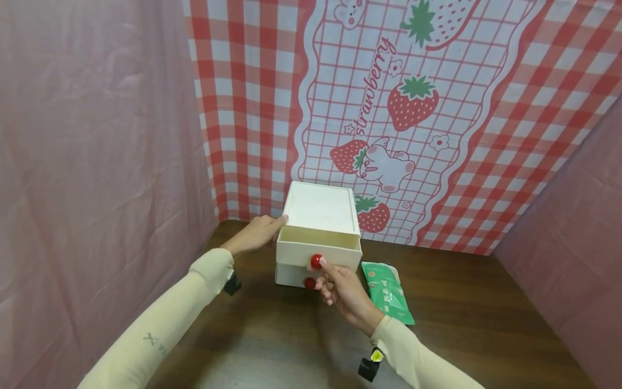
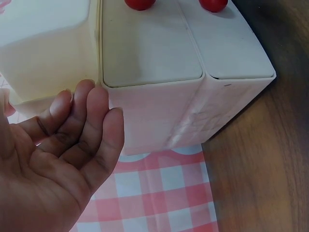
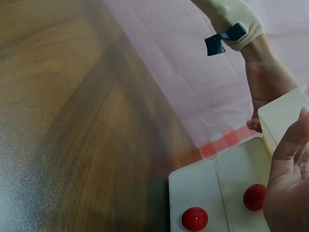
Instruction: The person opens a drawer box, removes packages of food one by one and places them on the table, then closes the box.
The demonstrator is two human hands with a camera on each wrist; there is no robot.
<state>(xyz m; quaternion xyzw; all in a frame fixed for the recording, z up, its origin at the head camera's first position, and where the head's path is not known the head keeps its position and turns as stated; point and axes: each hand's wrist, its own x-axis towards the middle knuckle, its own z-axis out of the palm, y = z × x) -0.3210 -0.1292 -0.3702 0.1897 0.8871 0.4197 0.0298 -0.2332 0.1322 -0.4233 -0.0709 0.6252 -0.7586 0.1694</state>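
Note:
A small white drawer box (image 1: 320, 205) stands on the table against the cloth backdrop, its top drawer (image 1: 293, 253) pulled partway out. The part of that drawer's inside that shows holds nothing visible. My right hand (image 1: 350, 294) pinches the drawer's red knob (image 1: 316, 261) between thumb and fingers, the other fingers loosely bent. At the box's left side rests my left hand (image 1: 257, 233), thumb by the top edge. In the left wrist view its fingers (image 2: 99, 125) are slightly bent beside the box. Two lower drawers with red knobs (image 3: 195, 219) are closed in the right wrist view.
A green packet (image 1: 389, 294) lies on the wooden table (image 1: 452, 302) right of the box, close to my right wrist. Behind hangs a red-and-white checked strawberry cloth (image 1: 257, 108). Pink curtains (image 1: 97, 162) close off the left and right sides.

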